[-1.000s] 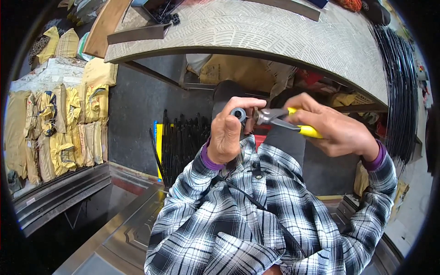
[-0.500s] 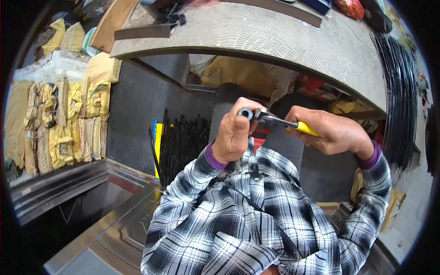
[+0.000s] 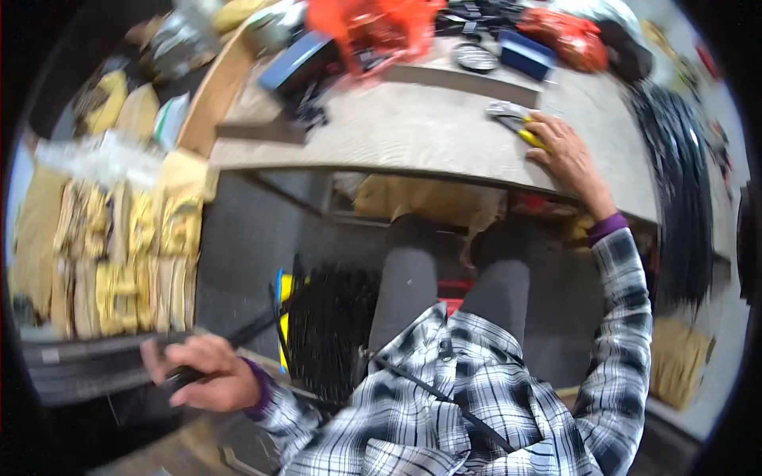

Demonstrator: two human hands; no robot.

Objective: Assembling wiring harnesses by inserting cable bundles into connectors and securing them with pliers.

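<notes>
The right hand (image 3: 565,151) reaches up onto the pale workbench top (image 3: 413,135), fingers laid over the yellow handles of a pair of pliers (image 3: 516,125) that lies flat on the surface near the bench's front edge. The fingers press down on the handles; whether they are wrapped around them cannot be told, as the hand covers that end. The metal jaws of the pliers point away to the left, clear of the hand.

The left hand (image 3: 208,373) is down low on the person's left side, well apart from the bench — its fingers are curled closed around a thin black rod (image 3: 246,329) that slants up toward a dense bundle of black rods (image 3: 329,325) standing beside the knee. The picture is blurred here, so the exact piece cannot be made out.

On the far part of the bench lie a red plastic bag (image 3: 373,28), a blue box (image 3: 525,54) and a round dark disc (image 3: 475,57). Yellowish sacks (image 3: 127,262) are stacked on the left. A bunch of long black strands (image 3: 675,174) hangs off the bench's right end.
</notes>
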